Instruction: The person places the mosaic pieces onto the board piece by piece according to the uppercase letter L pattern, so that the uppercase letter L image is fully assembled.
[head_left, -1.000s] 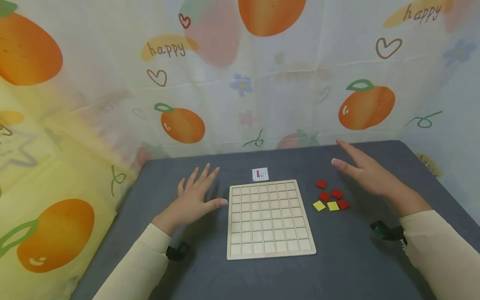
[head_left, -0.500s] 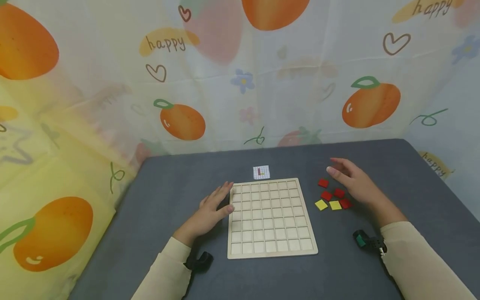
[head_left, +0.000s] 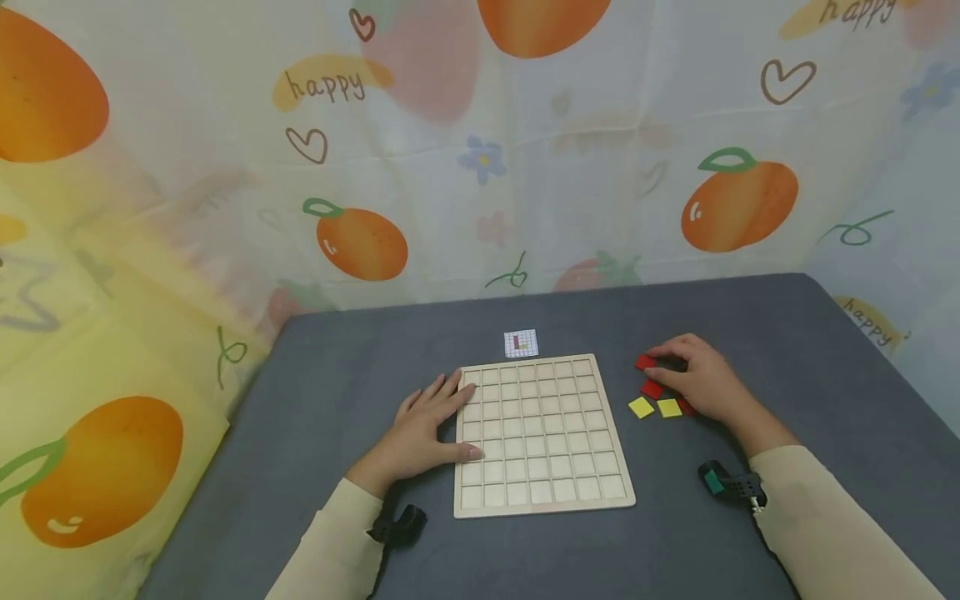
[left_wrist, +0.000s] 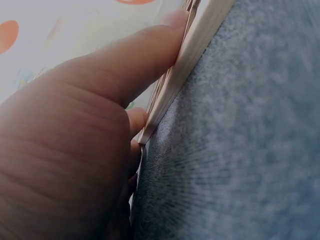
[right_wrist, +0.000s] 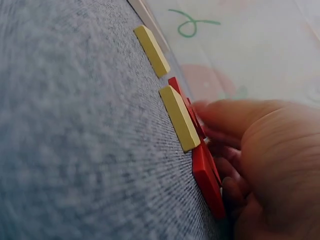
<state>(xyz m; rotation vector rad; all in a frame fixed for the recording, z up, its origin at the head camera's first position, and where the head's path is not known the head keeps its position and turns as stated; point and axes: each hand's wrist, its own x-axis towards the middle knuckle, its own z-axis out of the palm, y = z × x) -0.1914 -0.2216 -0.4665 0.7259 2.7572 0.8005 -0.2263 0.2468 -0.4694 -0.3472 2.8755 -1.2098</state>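
My left hand (head_left: 420,425) rests over the left edge of a wooden grid board (head_left: 540,435), its fingers spread and the thumb on the frame. In the left wrist view the thumb (left_wrist: 145,57) lies along the board's rim (left_wrist: 172,82). My right hand (head_left: 708,379) is bent over the small square tiles on the right. Its thumb and index fingertips are right at the farthest red tile (head_left: 645,361); whether they pinch it I cannot tell. Another red tile (head_left: 651,388) lies nearer, beside two yellow tiles (head_left: 670,408). Other red tiles are partly hidden under the hand.
A small card (head_left: 521,343) with a grid and a coloured pattern lies just behind the board. The dark grey table (head_left: 360,350) meets a printed fabric backdrop (head_left: 442,208). Black wrist devices (head_left: 401,527) hang at both sleeves.
My left hand has come right and down from the air onto the board's left edge. My right hand has moved left and down to the red tiles, its fingers bending.
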